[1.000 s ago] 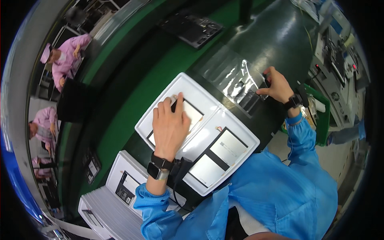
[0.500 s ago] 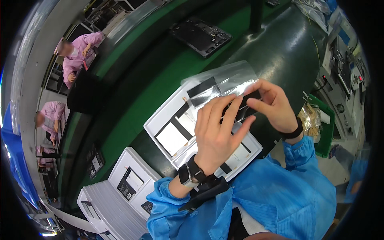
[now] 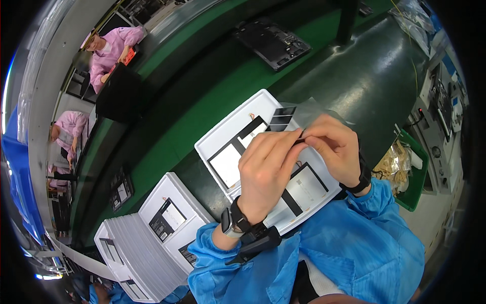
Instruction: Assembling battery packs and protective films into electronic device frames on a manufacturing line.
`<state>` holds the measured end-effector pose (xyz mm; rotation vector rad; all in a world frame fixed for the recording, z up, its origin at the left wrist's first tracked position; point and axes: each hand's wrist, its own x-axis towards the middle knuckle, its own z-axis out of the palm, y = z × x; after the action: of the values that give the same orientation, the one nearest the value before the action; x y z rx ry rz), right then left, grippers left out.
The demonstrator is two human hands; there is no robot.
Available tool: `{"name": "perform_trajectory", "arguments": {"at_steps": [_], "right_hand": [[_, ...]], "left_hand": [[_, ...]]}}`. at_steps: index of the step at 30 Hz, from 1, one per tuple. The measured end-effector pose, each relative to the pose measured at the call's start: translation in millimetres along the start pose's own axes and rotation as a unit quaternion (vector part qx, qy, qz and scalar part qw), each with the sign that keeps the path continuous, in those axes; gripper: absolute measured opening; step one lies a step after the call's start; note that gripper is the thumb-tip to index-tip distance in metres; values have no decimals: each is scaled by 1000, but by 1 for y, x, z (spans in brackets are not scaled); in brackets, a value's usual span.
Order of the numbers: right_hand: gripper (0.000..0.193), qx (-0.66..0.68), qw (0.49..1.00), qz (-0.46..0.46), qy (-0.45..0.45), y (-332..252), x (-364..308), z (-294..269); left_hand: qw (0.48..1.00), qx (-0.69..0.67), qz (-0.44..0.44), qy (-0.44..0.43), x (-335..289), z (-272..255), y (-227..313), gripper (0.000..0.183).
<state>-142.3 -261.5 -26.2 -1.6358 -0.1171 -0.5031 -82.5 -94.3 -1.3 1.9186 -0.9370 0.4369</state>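
Observation:
My left hand (image 3: pixel 268 164) and my right hand (image 3: pixel 334 149) meet fingertip to fingertip above a white tray (image 3: pixel 259 101). Both pinch a clear plastic sheet (image 3: pixel 316 109) with dark rectangular patches (image 3: pixel 282 119); the sheet is tilted and partly hidden behind my fingers. A small dark edge shows between my fingertips, and which hand bears it is hard to make out. Flat battery packs, white with black bands, lie in the tray's compartments: one pack (image 3: pixel 224 164) left of my left hand, another (image 3: pixel 307 186) below my right hand.
Stacked white trays (image 3: pixel 147 253) stand at lower left, the top one holding a battery pack (image 3: pixel 167 219). An opened laptop base (image 3: pixel 273 43) lies on the green conveyor belt (image 3: pixel 167 147). At right is a green bin (image 3: pixel 417 190) with scraps. People in pink work at far left.
The clear sheet, spread broadly over the tray before, is now tilted and mostly behind my fingers. My hands have come together into a pinch. The view has shifted slightly.

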Motion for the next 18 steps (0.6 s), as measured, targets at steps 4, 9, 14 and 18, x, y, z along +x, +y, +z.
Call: {"name": "perform_trajectory", "arguments": {"at_steps": [4, 9, 14, 18], "right_hand": [[19, -149, 987, -45, -29, -5, 2, 0], [18, -146, 989, -32, -10, -3, 0, -13], [15, -116, 978, 71, 156, 32, -13, -84], [14, -286, 918, 188, 199, 110, -35, -153]], "left_hand": [[997, -20, -36, -58, 5, -14, -6, 23], [924, -276, -251, 82, 1, -13, -32, 16], [940, -299, -158, 40, -10, -60, -49, 43], [995, -46, -53, -74, -19, -65, -47, 99]]}}
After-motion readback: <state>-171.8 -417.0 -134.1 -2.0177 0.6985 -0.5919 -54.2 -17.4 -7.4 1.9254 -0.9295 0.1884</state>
